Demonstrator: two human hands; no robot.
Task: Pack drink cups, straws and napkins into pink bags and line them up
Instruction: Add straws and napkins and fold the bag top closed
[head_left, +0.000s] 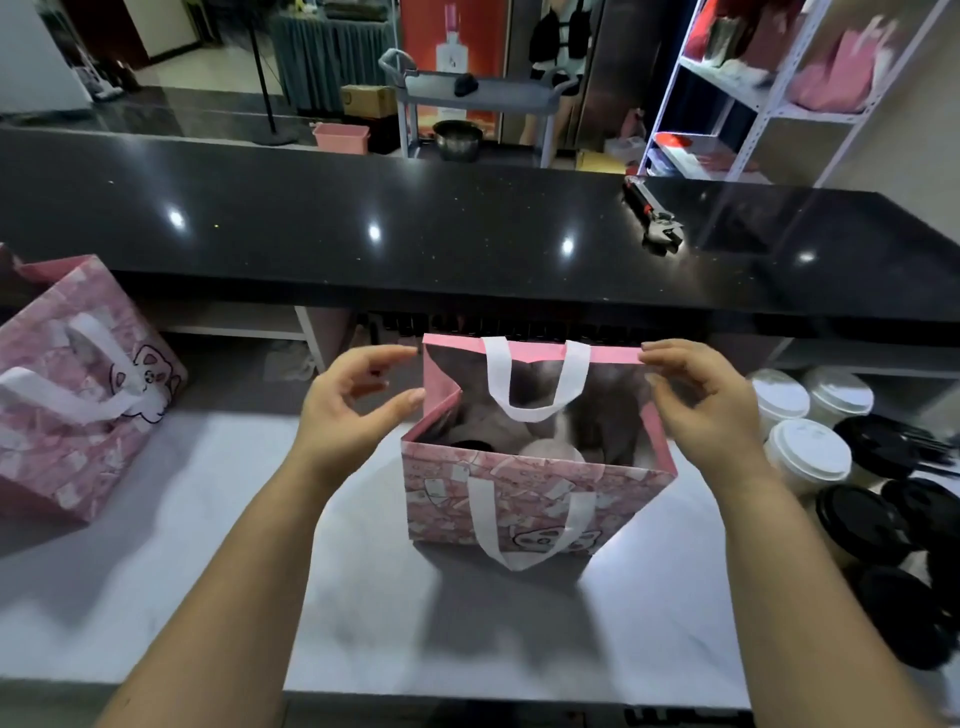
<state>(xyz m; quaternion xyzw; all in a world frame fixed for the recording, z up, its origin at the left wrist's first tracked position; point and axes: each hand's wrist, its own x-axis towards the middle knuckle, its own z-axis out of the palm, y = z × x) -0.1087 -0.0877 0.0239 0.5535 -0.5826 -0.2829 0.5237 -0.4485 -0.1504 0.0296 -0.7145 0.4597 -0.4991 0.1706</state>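
Note:
A pink bag (519, 488) with white handles stands open on the white worktop (208, 571) right in front of me. Inside it I see a white cup lid (553, 449) and part of a black lid (470, 446). My left hand (343, 415) hovers at the bag's far left corner with loosely curved fingers, the thumb tip at the side fold. My right hand (701, 400) pinches the far right corner of the rim between forefinger and thumb. No straws or napkins are visible.
A second pink bag (78, 389) leans at the left edge. White-lidded cups (808, 452) and black-lidded cups (862, 519) crowd the right side. A raised black counter (467, 234) runs behind, with a black and red tool (654, 218) on it.

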